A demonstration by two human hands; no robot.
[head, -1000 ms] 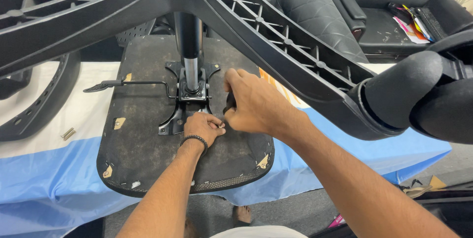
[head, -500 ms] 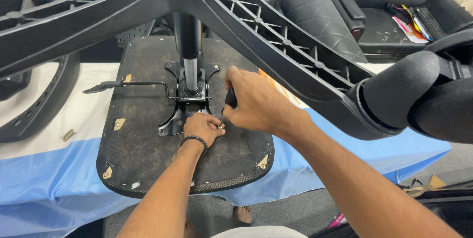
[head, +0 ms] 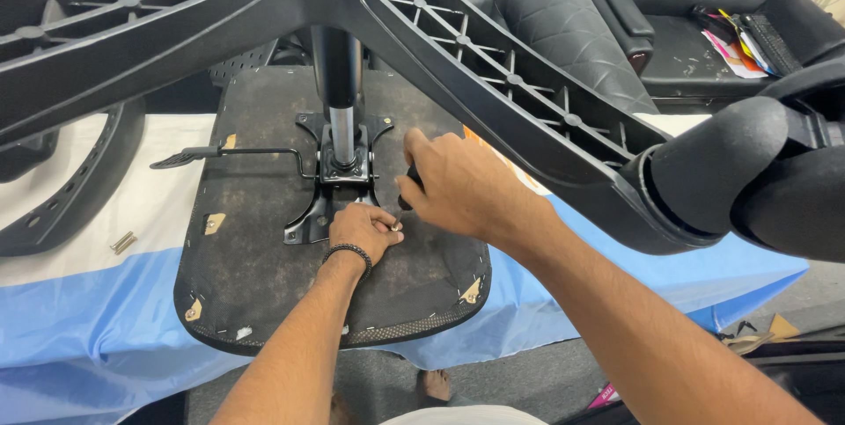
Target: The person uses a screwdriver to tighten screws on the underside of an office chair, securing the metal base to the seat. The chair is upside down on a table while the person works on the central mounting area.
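An upturned office chair seat (head: 255,249) lies on the table, its black underside facing up. A metal mounting plate (head: 339,170) with a gas cylinder (head: 339,82) stands at its middle, and the black star base (head: 493,82) with a caster wheel (head: 731,174) spreads above. My left hand (head: 363,230) rests on the seat by the plate's near right corner, fingers pinched on a small metal bolt. My right hand (head: 462,187) is closed around a dark tool handle just right of the plate, its tip hidden behind the fingers.
A thin lever (head: 229,154) sticks out left from the plate. A black curved armrest part (head: 79,196) and two loose bolts (head: 123,242) lie on the white-and-blue table cover (head: 106,319). Black padded chairs (head: 695,11) stand behind, one with colourful papers.
Both hands stay at the plate's near right corner; my right hand has shifted slightly on the tool handle. Nothing else has moved.
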